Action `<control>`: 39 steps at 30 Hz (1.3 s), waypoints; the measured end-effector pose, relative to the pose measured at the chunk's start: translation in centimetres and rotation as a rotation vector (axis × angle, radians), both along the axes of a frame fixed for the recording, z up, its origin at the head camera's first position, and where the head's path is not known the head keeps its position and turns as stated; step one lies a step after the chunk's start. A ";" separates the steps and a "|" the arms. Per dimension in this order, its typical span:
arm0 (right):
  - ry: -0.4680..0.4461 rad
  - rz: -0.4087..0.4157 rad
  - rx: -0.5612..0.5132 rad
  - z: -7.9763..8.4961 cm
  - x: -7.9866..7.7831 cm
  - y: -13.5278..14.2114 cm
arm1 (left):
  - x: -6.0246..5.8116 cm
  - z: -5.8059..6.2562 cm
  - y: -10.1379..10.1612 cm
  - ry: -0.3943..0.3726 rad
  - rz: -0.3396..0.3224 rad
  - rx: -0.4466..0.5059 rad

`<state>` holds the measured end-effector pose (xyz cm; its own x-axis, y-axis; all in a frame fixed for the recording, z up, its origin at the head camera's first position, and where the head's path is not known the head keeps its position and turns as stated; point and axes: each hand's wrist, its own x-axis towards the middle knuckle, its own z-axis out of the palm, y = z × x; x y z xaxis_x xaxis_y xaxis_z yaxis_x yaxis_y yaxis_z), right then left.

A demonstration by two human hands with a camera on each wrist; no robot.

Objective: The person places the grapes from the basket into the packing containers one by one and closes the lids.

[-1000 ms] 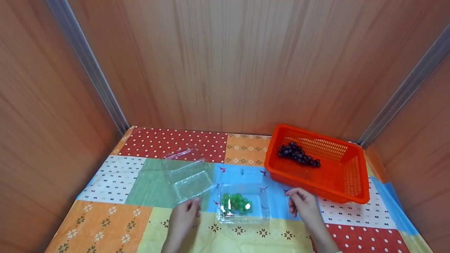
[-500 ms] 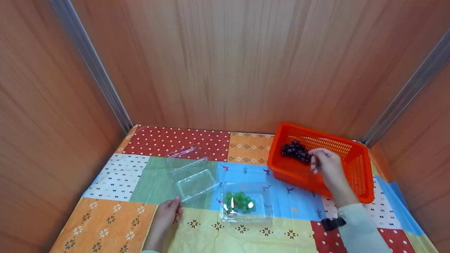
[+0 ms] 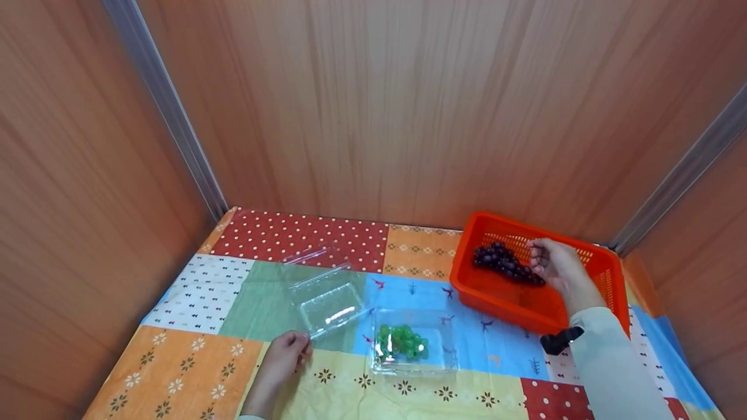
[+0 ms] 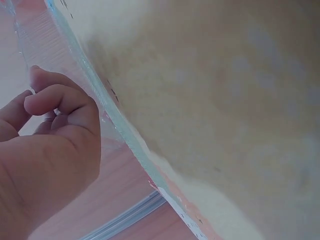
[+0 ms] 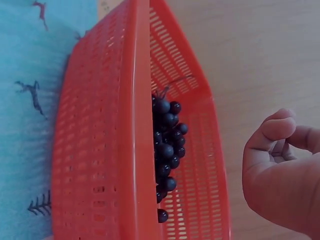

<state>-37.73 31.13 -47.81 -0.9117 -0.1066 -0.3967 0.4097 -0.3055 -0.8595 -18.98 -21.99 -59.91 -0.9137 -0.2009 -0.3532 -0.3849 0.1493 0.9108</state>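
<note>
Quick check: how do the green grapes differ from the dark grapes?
The green grapes form a compact cluster, the dark grapes a longer one. The green grapes sit in a clear container, the dark grapes in an orange basket. Both are bunches of round fruit.

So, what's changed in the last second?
The right hand moved forward and right, over the orange basket, near the dark grapes, holding nothing visible. The left hand shifted left and pinches the empty clear container at its near corner. The basket, container, clear tray and green grapes stayed put.
</note>
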 end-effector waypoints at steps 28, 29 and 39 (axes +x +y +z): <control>-0.229 0.138 0.051 -0.8 -7.0 -4.4 | -0.2 0.3 -0.4 -0.021 -0.027 0.051; -0.249 0.124 0.045 -1.0 -7.3 -4.5 | -0.2 0.4 -0.3 -0.020 -0.032 0.057; -0.313 0.112 0.041 -2.1 -8.7 -5.6 | 0.3 0.1 -0.3 0.027 -0.045 0.072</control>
<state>-46.44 25.56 -49.96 -0.7288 -0.1773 -0.6614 0.6846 -0.2110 -0.6978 -18.67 -22.27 -59.84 -0.9306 -0.1345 -0.3404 -0.3545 0.1000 0.9297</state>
